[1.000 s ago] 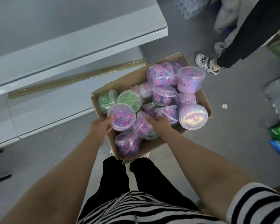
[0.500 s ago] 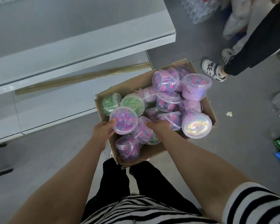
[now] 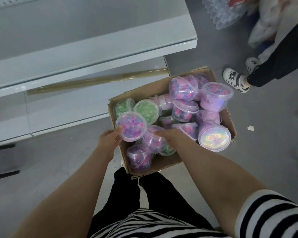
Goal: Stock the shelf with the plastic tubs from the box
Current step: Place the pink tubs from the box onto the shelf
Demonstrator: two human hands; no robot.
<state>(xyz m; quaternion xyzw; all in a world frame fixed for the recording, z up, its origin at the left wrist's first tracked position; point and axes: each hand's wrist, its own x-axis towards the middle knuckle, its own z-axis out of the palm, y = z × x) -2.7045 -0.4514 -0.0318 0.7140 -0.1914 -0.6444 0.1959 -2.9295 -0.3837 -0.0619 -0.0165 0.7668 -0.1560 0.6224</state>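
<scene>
Left hand [image 3: 108, 140]: fingers and thumb clamped on a clear round plastic tub of pink and purple pieces [image 3: 131, 126], upright at the left edge of the brown cardboard box [image 3: 163, 165].
Right hand [image 3: 169, 134]: curled over a tilted clear plastic tub [image 3: 152, 140], touching the first.
White metal shelf [image 3: 110, 47]: just left of the box.

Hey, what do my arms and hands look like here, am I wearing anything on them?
Both forearms are bare. The left hand and right hand wear no gloves, and no watch, ring or bracelet shows. A black-and-white striped short sleeve covers the right upper arm; it matches the striped top. The left sleeve is out of view.
</scene>
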